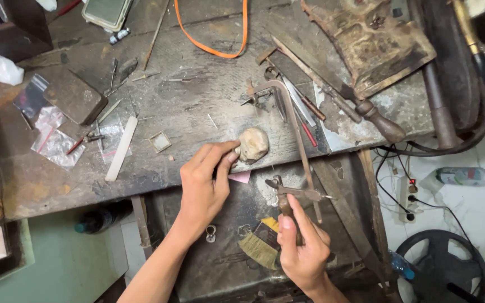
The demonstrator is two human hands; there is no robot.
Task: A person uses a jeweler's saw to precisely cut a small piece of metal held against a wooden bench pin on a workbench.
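Seen from above, a person works at a worn, scratched wooden workbench. The left hand reaches to the bench's front edge, its fingertips pinched against a pale, rounded lump that rests there. The right hand, lower and nearer the body, is closed around the handle of a jeweller's saw, whose thin metal frame runs up over the bench beside the lump. Files lie just right of the frame. A white stick and small plastic bags lie well to the left.
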